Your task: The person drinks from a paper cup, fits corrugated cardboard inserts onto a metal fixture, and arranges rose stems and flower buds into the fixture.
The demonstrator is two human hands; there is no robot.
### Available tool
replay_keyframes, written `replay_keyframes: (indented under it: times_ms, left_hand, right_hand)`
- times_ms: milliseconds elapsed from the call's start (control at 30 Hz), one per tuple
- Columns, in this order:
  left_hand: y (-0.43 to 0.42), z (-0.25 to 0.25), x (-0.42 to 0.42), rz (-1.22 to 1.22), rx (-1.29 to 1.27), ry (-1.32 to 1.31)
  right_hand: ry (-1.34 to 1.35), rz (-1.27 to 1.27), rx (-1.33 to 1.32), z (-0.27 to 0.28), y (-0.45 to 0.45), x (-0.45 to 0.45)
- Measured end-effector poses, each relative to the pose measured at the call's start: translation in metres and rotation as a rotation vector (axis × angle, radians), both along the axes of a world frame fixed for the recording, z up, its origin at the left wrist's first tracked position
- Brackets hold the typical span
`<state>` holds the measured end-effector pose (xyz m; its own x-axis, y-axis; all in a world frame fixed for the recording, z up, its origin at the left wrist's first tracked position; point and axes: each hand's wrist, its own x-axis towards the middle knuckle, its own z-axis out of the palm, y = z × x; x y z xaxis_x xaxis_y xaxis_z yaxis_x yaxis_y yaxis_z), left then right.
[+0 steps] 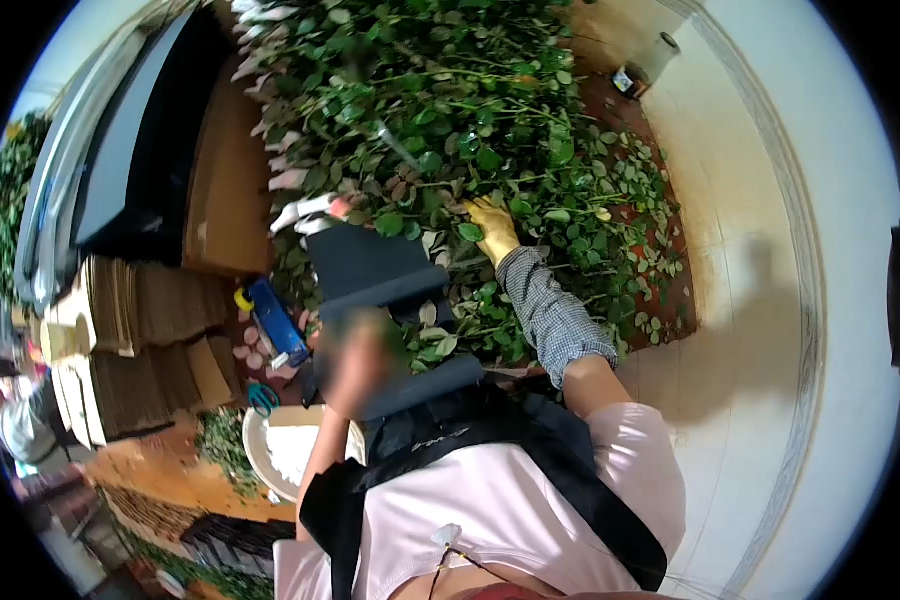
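My right hand (495, 230), in a yellow glove with a checked sleeve cover, reaches into a thick layer of leafy rose stems (450, 130). Its fingers curl around a stem, with leaves partly covering them. Blurred, my left hand (360, 360) is over the near edge of the work surface, beside a dark sheet (375, 265) that lies on the foliage. Its fingers cannot be made out. Along the left side of the stems, pale wrapped flower heads (305, 212) point outward.
Left are a blue tape dispenser (275, 318), teal-handled scissors (262, 397), a white basin (260, 450) and stacked cardboard (150, 310). A large cardboard box (228, 180) stands behind. A tiled wall (740, 250) bounds the right, with a jar (630, 80) at the far corner.
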<state>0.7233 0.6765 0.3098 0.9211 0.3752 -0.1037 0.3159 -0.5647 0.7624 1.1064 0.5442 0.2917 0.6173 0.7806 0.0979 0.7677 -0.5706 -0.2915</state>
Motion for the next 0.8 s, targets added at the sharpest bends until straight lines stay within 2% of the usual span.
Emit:
replay_keyframes:
  times_ms: [33,67,100,167,200,233,300,367,400,467,500,533,567,633,700,767,800]
  left_hand:
    - [0.0,-0.006,0.001,-0.008,0.03,-0.095]
    - [-0.001,-0.002,0.004,0.031,-0.088,-0.057]
    - [-0.002,0.004,0.004,0.048,-0.148,-0.032]
    - [-0.003,0.015,0.006,0.08,-0.227,0.03]
    - [-0.003,0.015,0.009,0.092,-0.237,0.047]
    - [-0.003,0.015,0.012,0.103,-0.247,0.064]
    - [-0.001,0.012,0.01,0.086,-0.212,0.043]
    - [0.001,0.004,0.01,0.048,-0.162,0.023]
    - [0.002,0.0,0.007,0.044,-0.145,0.02]
    - [0.002,-0.003,0.004,0.032,-0.084,-0.068]
    - [0.001,-0.002,0.003,0.028,-0.051,-0.111]
    - [0.003,-0.004,0.004,0.05,-0.126,-0.102]
    - [0.002,-0.001,0.002,0.057,-0.171,-0.082]
    - [0.003,0.008,0.002,0.06,-0.216,-0.066]
    - [0.007,0.02,0.003,0.048,-0.217,-0.075]
    - [0.013,0.051,0.004,-0.142,0.147,-0.019]
    - [0.016,0.087,0.009,-0.041,0.033,-0.039]
  right_hand:
    - [0.101,0.002,0.009,0.001,-0.001,0.006]
    - [0.204,0.033,0.139,-0.019,-0.006,0.025]
    - [0.471,-0.028,0.223,0.018,-0.005,0.024]
    - [0.414,-0.085,0.358,0.083,-0.002,0.01]
    - [0.054,-0.025,0.426,0.096,0.003,0.009]
    - [-0.036,0.004,0.438,0.125,0.011,0.004]
    - [-0.105,0.002,0.462,0.126,0.03,0.008]
    - [-0.404,0.089,0.259,0.105,0.044,0.02]
    - [-0.33,0.06,0.028,0.065,0.048,0.03]
    - [-0.205,0.051,-0.129,0.034,0.058,0.048]
    - [-0.302,0.043,-0.065,0.05,0.064,0.047]
    - [-0.272,-0.045,0.108,0.063,0.06,0.043]
    - [-0.231,-0.136,0.271,0.104,0.051,0.024]
    - [-0.497,-0.07,0.498,0.147,0.036,0.016]
    - [-0.464,-0.016,0.4,0.174,0.017,0.02]
    - [-0.439,0.062,0.423,0.202,0.0,0.007]
    - [-0.413,0.095,0.439,0.214,-0.009,-0.002]
